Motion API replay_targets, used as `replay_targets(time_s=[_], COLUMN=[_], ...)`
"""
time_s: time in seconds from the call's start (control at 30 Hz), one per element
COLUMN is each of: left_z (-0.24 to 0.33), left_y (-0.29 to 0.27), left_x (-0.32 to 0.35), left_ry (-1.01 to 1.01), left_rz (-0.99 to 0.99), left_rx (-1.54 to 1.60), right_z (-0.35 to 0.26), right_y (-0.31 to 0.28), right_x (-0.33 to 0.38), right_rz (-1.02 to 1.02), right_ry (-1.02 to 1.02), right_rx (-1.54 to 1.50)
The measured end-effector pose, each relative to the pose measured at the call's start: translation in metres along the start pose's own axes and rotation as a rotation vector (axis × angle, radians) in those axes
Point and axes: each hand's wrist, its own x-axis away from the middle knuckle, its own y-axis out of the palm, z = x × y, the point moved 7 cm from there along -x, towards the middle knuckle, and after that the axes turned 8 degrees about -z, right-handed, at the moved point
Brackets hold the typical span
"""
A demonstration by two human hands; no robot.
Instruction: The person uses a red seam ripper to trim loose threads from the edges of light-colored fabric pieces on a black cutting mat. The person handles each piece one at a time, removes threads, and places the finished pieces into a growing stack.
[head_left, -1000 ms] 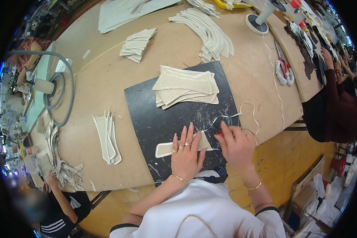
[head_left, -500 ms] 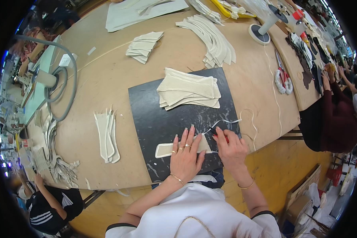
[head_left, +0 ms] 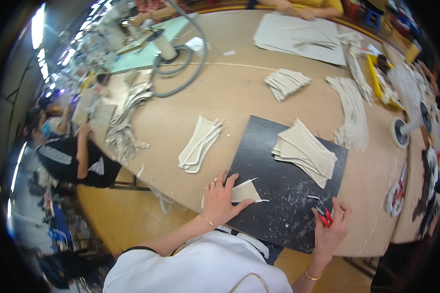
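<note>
Clock as seen in the view, 12 at top. Left hand [head_left: 224, 196] palm down on a cream fabric piece [head_left: 248, 192], fingers spread, thumb out toward 4, nothing gripped; it covers most of the piece. Piece lies at the 8–9 o'clock side of the black mat [head_left: 274, 215], its uncovered end facing 3, white trim tails poking out at both corners. Right hand [head_left: 331, 229] at 3–4 from the left hand, fingers closed around red-handled snips [head_left: 324, 218], tips aimed at 11; can't tell the blade gap. Short white trim scrap [head_left: 315, 197] just beyond the tips, contact unclear. Stack of cream pieces [head_left: 305, 151] on mat, 11 from right hand. Red-handled scissors [head_left: 397, 198] at 2, off the mat.
</note>
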Motion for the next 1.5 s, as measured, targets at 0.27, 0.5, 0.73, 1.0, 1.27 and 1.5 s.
replay_targets(time_s=[0.27,0.5,0.73,1.0,1.27,1.5], left_z=[-0.051,-0.096,0.058,0.168,0.162,0.139], left_y=[-0.009,-0.084,-0.036,0.011,0.002,0.009], left_x=[-0.007,-0.053,-0.116,-0.14,-0.153,-0.179], left_ry=[-0.312,-0.214,0.589,1.109,1.0,0.654], left_rz=[-0.056,0.533,0.18,-0.062,-0.067,-0.116], left_rx=[0.182,-0.239,0.188,0.007,0.311,0.717], right_z=[0.002,-0.005,-0.002,0.0,-0.003,-0.015], right_y=[0.031,0.028,0.02,0.008,-0.02,0.016], right_x=[-0.009,-0.012,-0.012,-0.003,-0.048,-0.095], right_rz=[-0.315,-0.315,-0.303,-0.284,-0.117,-0.127], right_ry=[-0.023,-0.063,-0.005,0.147,0.216,0.14], right_rx=[0.21,0.241,0.134,0.142,-0.15,-0.164])
